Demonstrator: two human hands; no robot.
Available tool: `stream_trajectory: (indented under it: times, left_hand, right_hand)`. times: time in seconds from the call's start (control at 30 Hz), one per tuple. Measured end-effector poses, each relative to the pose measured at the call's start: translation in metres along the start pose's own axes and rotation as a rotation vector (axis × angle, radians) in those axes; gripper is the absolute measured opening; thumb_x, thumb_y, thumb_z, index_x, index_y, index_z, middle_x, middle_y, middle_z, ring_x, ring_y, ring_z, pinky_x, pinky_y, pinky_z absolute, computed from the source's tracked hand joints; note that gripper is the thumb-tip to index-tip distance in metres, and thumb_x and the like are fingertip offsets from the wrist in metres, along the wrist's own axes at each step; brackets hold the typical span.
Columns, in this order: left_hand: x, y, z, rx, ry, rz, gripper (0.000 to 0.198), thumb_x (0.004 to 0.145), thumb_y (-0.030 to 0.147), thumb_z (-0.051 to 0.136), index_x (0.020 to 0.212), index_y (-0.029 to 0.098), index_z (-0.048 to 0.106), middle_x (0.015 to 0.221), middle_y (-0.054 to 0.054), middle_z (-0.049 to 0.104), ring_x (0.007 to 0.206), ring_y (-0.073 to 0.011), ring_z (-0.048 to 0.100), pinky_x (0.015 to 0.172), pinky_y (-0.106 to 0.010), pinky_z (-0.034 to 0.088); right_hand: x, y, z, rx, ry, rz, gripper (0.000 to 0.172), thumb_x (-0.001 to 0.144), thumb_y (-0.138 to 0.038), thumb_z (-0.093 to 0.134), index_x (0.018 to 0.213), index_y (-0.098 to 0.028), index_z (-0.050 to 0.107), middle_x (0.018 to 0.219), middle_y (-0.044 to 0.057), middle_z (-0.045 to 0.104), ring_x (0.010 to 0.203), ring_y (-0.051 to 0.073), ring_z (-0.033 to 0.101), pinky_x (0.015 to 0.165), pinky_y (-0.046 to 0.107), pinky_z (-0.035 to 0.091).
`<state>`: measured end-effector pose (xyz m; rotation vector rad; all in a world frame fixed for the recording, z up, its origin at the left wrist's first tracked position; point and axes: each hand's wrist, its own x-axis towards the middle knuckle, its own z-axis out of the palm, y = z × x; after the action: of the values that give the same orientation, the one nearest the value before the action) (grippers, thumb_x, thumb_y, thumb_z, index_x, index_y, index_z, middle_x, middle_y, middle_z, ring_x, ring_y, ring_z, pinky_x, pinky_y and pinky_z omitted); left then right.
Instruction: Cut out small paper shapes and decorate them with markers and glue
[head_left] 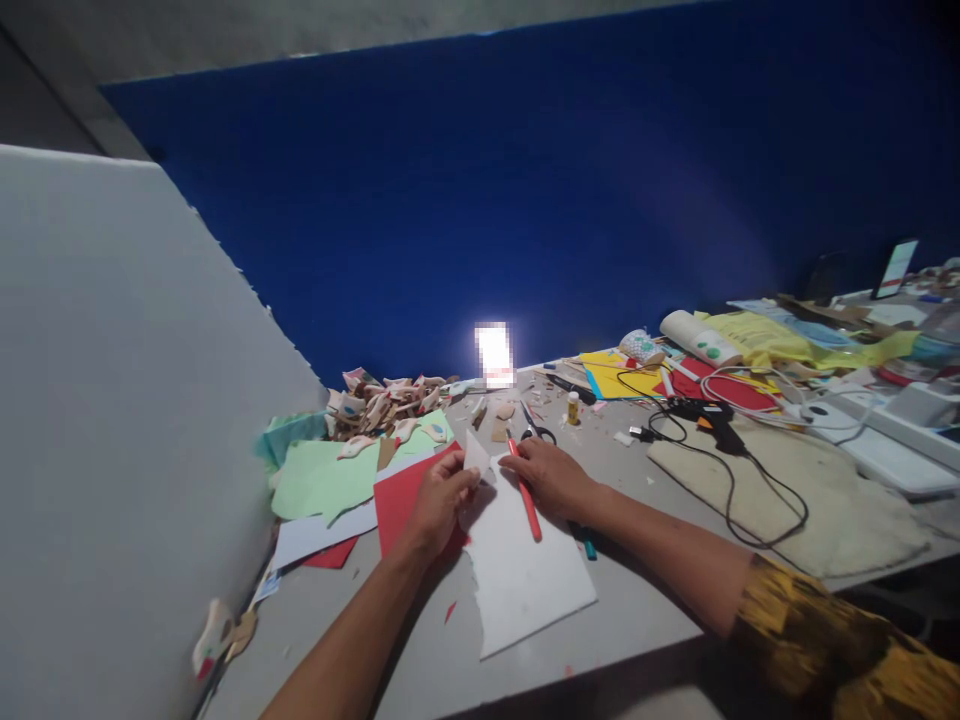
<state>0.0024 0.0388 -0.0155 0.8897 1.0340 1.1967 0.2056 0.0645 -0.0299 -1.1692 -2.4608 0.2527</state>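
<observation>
My left hand pinches a small piece of white paper between thumb and fingers, holding it upright. My right hand is closed around a slim red pen-like tool; its exact kind is not clear. The right fingertips come close to the paper's right side, and I cannot tell whether they touch it. Below both hands a white sheet with a ragged left edge lies on the table. A red sheet lies under and beside my left hand. Just beyond my right hand are scissors with dark handles.
Many small bird-shaped pieces are heaped at the back left, behind green paper. A small yellow bottle stands behind my right hand. On the right, a black glue gun with its cord lies on a beige cloth.
</observation>
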Motion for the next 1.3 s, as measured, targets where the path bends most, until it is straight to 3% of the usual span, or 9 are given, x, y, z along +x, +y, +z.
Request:
stream_trajectory:
  times: [0.17, 0.43, 0.53, 0.67, 0.8, 0.9, 1.03, 1.17, 1.3]
  left_hand:
    - [-0.004, -0.002, 0.001, 0.075, 0.017, 0.016, 0.033, 0.065, 0.018, 0.080, 0.096, 0.016, 0.071, 0.087, -0.007, 0.074, 0.073, -0.0175, 0.068, 0.064, -0.027, 0.055]
    - [0.001, 0.000, -0.004, 0.060, -0.019, -0.029, 0.029, 0.069, 0.015, 0.074, 0.097, 0.015, 0.069, 0.080, -0.005, 0.070, 0.058, -0.0110, 0.059, 0.051, -0.021, 0.045]
    - [0.003, 0.001, -0.007, 0.018, -0.072, -0.055, 0.022, 0.072, 0.017, 0.072, 0.093, 0.014, 0.065, 0.070, -0.001, 0.064, 0.050, -0.0090, 0.052, 0.046, -0.020, 0.040]
    - [0.007, 0.000, -0.010, -0.112, -0.138, -0.105, 0.018, 0.077, 0.022, 0.073, 0.089, 0.014, 0.063, 0.071, -0.002, 0.063, 0.054, -0.0099, 0.054, 0.050, -0.020, 0.043]
    - [0.006, 0.002, -0.009, -0.151, -0.114, -0.094, 0.016, 0.075, 0.017, 0.073, 0.087, 0.014, 0.062, 0.071, -0.002, 0.063, 0.058, -0.0109, 0.057, 0.053, -0.020, 0.045]
    - [0.001, 0.007, -0.005, -0.154, -0.086, -0.073, 0.027, 0.073, 0.012, 0.074, 0.100, 0.013, 0.066, 0.075, -0.002, 0.066, 0.058, -0.0103, 0.057, 0.054, -0.020, 0.047]
    - [-0.004, 0.010, 0.001, -0.194, -0.093, -0.083, 0.039, 0.075, 0.010, 0.076, 0.112, 0.012, 0.067, 0.086, -0.005, 0.069, 0.062, -0.0095, 0.060, 0.058, -0.019, 0.049]
    - [-0.006, 0.009, 0.002, -0.195, -0.141, -0.052, 0.035, 0.078, 0.014, 0.077, 0.112, 0.011, 0.069, 0.084, -0.005, 0.068, 0.060, -0.0089, 0.058, 0.054, -0.018, 0.047]
    - [-0.008, 0.009, 0.002, -0.190, -0.108, -0.040, 0.033, 0.080, 0.023, 0.080, 0.110, 0.013, 0.069, 0.079, -0.003, 0.067, 0.058, -0.0090, 0.057, 0.051, -0.017, 0.044]
  right_hand:
    - [-0.001, 0.013, 0.007, 0.023, 0.096, 0.035, 0.024, 0.101, -0.028, 0.058, 0.122, -0.023, 0.069, 0.104, 0.009, 0.064, 0.095, 0.021, 0.057, 0.077, 0.030, 0.041]
    - [0.001, 0.017, 0.014, -0.060, 0.060, -0.074, 0.024, 0.102, -0.027, 0.057, 0.119, -0.025, 0.074, 0.096, 0.008, 0.064, 0.089, 0.021, 0.055, 0.074, 0.031, 0.041]
    - [0.002, 0.020, 0.010, 0.120, 0.078, -0.054, 0.026, 0.102, -0.029, 0.056, 0.120, -0.023, 0.075, 0.097, 0.009, 0.066, 0.090, 0.021, 0.059, 0.078, 0.031, 0.046]
    - [0.002, 0.025, -0.004, 0.508, 0.032, -0.039, 0.029, 0.098, -0.022, 0.056, 0.118, -0.020, 0.076, 0.109, 0.010, 0.073, 0.101, 0.022, 0.066, 0.091, 0.037, 0.052]
    - [0.000, 0.021, -0.011, 0.877, -0.013, 0.096, 0.038, 0.094, -0.019, 0.048, 0.123, -0.014, 0.072, 0.098, 0.009, 0.076, 0.079, 0.017, 0.071, 0.074, 0.033, 0.058]
    - [-0.003, 0.013, -0.012, 0.897, 0.102, 0.119, 0.045, 0.095, -0.021, 0.049, 0.136, -0.016, 0.064, 0.106, 0.010, 0.077, 0.070, 0.014, 0.069, 0.066, 0.030, 0.058]
    - [-0.005, 0.007, -0.015, 0.733, 0.301, 0.058, 0.064, 0.093, -0.019, 0.058, 0.155, -0.026, 0.044, 0.116, 0.008, 0.078, 0.082, 0.016, 0.074, 0.085, 0.037, 0.059]
    - [-0.006, 0.006, -0.019, 0.634, 0.341, 0.018, 0.029, 0.095, -0.026, 0.063, 0.121, -0.023, 0.074, 0.111, 0.008, 0.079, 0.097, 0.022, 0.075, 0.088, 0.037, 0.058]
    - [-0.007, 0.002, -0.019, 0.639, 0.371, -0.016, 0.022, 0.096, -0.029, 0.064, 0.113, -0.023, 0.078, 0.105, 0.007, 0.080, 0.091, 0.020, 0.075, 0.084, 0.034, 0.058]
